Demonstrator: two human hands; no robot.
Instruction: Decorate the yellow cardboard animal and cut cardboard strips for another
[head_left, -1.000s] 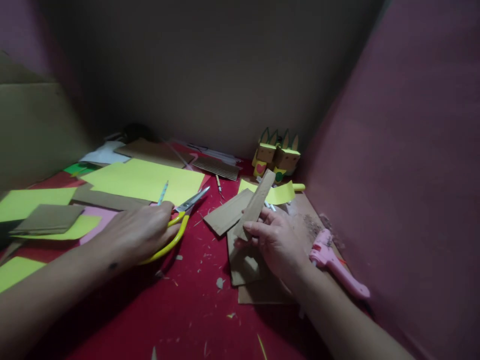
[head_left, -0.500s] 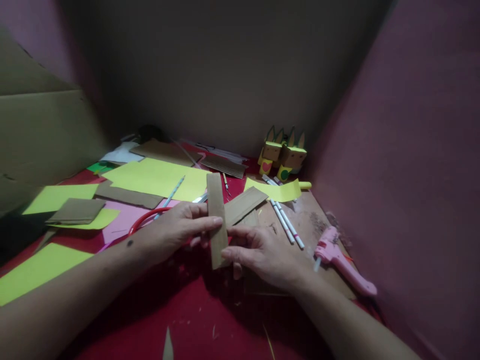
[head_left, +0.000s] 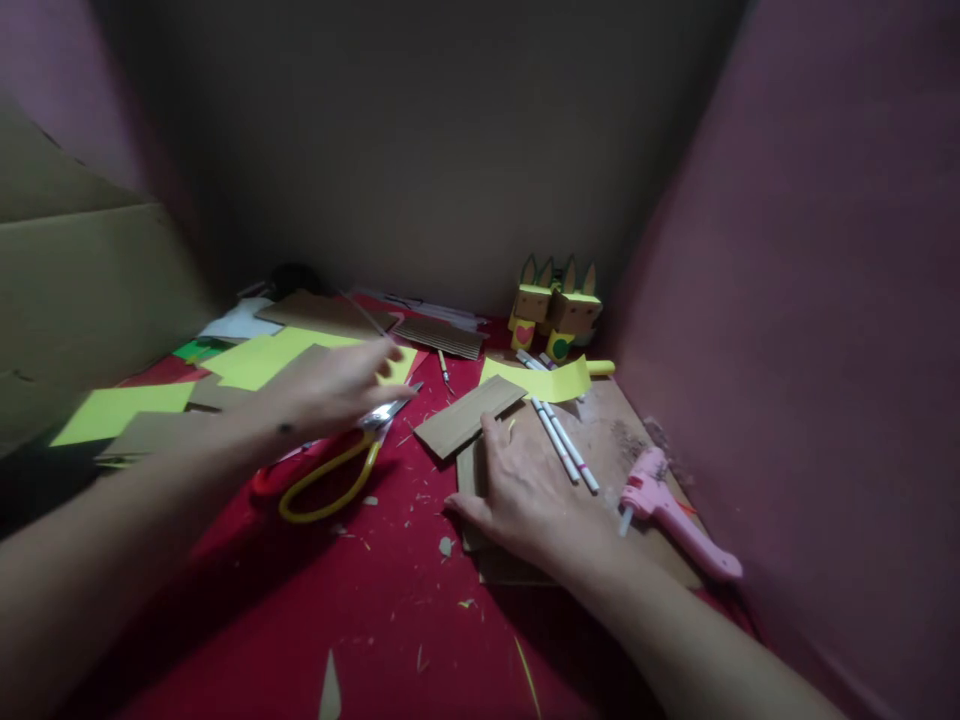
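My left hand hovers over the yellow paper, slightly blurred, with thumb and fingers apart and nothing seen in them. Just below it lies a pair of yellow-handled scissors, blades pointing up and right. My right hand rests spread on the cardboard at the edge of the board, thumb stretched to the left. Partly under it is an upright cardboard strip. A second cardboard strip lies slanted by its fingertips.
A pink glue gun and white marker pens lie on the brown board. Two cardboard figures stand at the back. A craft knife and paper scraps lie on the red surface. A large cardboard panel rises at left.
The cardboard strip held between both hands is now down under my right hand. My left hand has let go and moved up and left, uncovering the yellow-handled scissors.
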